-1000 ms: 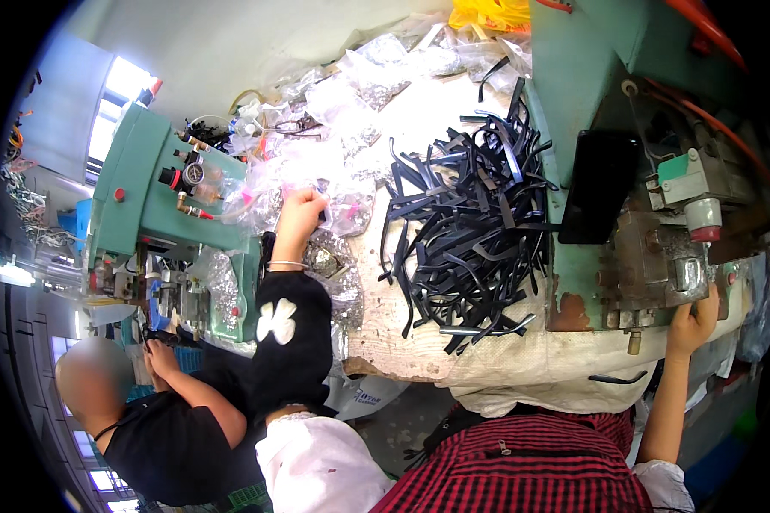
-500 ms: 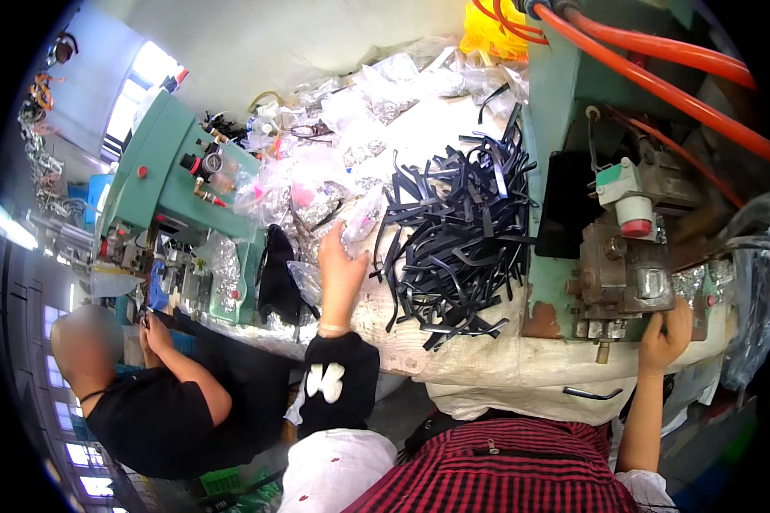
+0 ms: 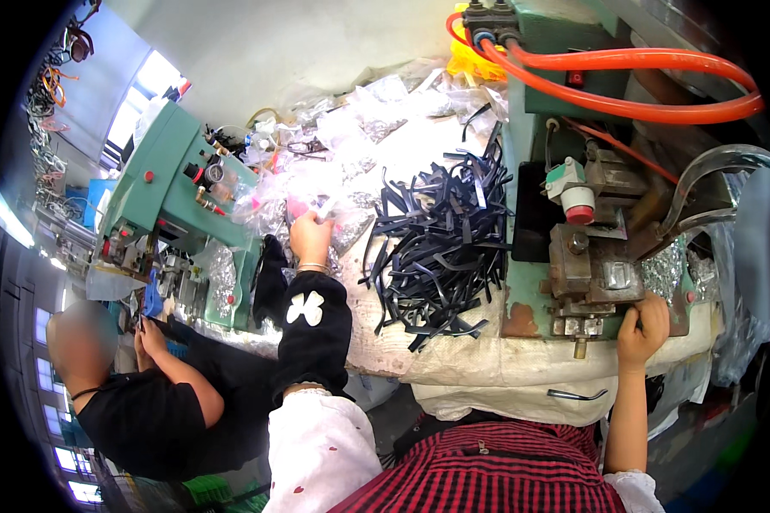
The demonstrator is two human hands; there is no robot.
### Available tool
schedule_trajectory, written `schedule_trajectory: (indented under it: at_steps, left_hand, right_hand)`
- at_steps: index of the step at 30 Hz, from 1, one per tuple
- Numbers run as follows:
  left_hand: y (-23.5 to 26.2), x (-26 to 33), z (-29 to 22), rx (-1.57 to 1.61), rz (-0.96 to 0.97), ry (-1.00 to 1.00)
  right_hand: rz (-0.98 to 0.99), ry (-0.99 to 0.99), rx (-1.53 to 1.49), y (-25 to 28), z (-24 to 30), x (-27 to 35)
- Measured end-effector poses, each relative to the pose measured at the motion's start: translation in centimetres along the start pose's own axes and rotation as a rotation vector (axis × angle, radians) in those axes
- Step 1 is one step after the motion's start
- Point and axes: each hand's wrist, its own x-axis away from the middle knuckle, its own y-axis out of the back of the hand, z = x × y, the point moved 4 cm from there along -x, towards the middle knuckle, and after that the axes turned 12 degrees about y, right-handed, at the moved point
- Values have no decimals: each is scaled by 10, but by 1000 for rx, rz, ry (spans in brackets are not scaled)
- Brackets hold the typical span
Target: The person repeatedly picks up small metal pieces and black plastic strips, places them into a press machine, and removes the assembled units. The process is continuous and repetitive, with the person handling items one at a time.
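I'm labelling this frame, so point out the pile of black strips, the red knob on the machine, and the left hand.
pile of black strips (image 3: 441, 244), head view, middle of the heap.
red knob (image 3: 578, 213), head view, its red cap.
left hand (image 3: 310, 239), head view, back of the hand.

You worked at a bench (image 3: 453, 363) draped in a pale, stained cloth, its front edge curving toward you. A plain grey-white wall (image 3: 299, 51) rose behind its far edge. Bright daylight came through windows (image 3: 158, 73) at the upper left, and more lit panes (image 3: 47, 342) ran down the left side. Beyond the bench's left edge a person in black (image 3: 145, 410) sat at a second green machine (image 3: 167, 192). The floor was not clear to see.
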Motion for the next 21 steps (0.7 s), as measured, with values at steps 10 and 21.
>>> schedule_trajectory:
  at_steps: [10,21]
  left_hand:
    - [11,92,-58,-107,24,-262]
    - [34,78,-110,-438,-274,-485]
  right_hand:
    - [-42,23,45,5,6,-1]
    - [22,-177,-336,13,-9,-15]
